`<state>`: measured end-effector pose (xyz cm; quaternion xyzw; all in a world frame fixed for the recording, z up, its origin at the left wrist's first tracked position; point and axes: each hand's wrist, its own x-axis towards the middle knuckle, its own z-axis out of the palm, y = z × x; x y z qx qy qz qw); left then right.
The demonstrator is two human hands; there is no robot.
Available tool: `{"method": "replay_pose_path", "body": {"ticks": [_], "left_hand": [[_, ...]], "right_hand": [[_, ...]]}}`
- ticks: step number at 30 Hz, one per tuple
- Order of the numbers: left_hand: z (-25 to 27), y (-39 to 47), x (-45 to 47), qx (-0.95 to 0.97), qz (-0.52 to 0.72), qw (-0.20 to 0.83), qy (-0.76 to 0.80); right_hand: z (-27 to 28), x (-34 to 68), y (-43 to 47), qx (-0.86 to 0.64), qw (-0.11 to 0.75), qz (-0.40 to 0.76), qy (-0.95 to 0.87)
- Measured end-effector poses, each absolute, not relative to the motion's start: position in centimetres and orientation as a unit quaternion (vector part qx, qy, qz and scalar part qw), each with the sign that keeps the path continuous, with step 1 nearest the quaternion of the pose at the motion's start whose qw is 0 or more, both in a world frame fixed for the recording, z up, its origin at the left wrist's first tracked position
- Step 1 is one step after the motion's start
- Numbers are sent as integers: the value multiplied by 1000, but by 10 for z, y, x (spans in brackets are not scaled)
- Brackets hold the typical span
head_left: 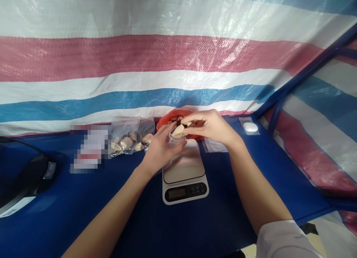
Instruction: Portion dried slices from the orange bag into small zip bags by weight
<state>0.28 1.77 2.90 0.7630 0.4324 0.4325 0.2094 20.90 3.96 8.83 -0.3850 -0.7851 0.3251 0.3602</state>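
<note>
My left hand (160, 148) is wrapped round a clear plastic cup (173, 142), tilted above the back of a white kitchen scale (184, 166). In the cup's mouth are pale dried pieces (179, 130), with something dark beside them. My right hand (208, 127) reaches in from the right, thumb and fingers closed on a pale piece at the cup's rim. Just behind both hands lies an open red plastic bag (167, 118) with more pieces in it, partly hidden by my hands. The scale's display looks blank.
Clear zip bags (126, 140) of dried chunks lie left of the scale. A flat clear bag (216, 145) is at its right, and a white rounded object (250, 127) sits on another bag farther right. A black device (30, 176) stands at far left. Striped sheeting (139, 57) walls the blue table (223, 213).
</note>
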Motion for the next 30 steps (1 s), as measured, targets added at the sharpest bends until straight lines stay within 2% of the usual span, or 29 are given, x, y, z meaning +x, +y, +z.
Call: {"method": "replay_pose_path", "body": {"ticks": [8, 18, 23, 30], "left_hand": [[32, 16, 4, 764, 424, 204, 442], [29, 19, 2, 738, 461, 224, 439], [26, 20, -1, 727, 473, 213, 450], [30, 17, -1, 737, 464, 202, 448]], "right_hand": [[88, 187, 36, -374, 298, 241, -845], [80, 192, 39, -350, 352, 373, -784], [72, 201, 48, -391, 382, 355, -758], [68, 194, 53, -418, 305, 354, -779]]}}
